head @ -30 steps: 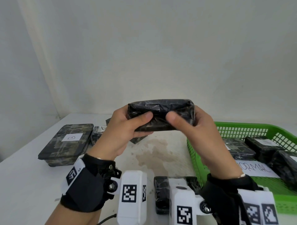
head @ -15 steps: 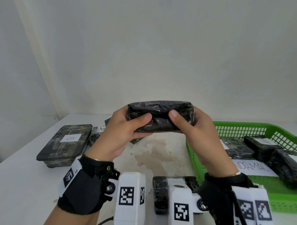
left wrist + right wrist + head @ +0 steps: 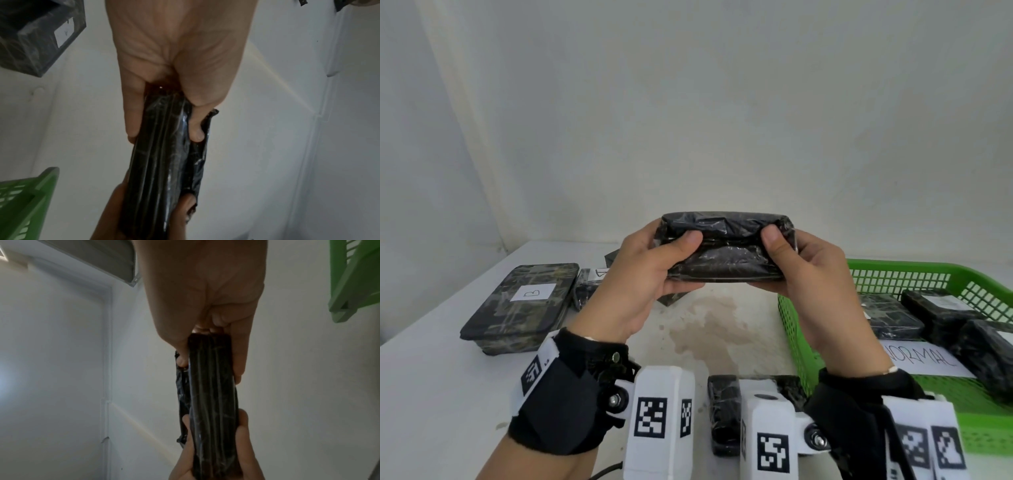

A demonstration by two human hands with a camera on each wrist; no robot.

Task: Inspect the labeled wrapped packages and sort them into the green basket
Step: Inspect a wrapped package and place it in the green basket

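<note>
Package held up over the table, basket to the right.

Above the white table (image 3: 431, 370), left of the green basket (image 3: 914, 274), a black wrapped package (image 3: 726, 253) is gripped at both ends by left hand (image 3: 643, 281) and right hand (image 3: 822, 284), fingers curled round it.

white table (image 3: 431, 394) — stained at centre — bears wrapped packages (image 3: 517, 308) and a green basket (image 3: 791, 329).

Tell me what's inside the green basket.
Inside the green basket lie three dark wrapped packages and a paper sign reading NORMAL. The right hand and wrist cover the basket's near-left part.
</note>
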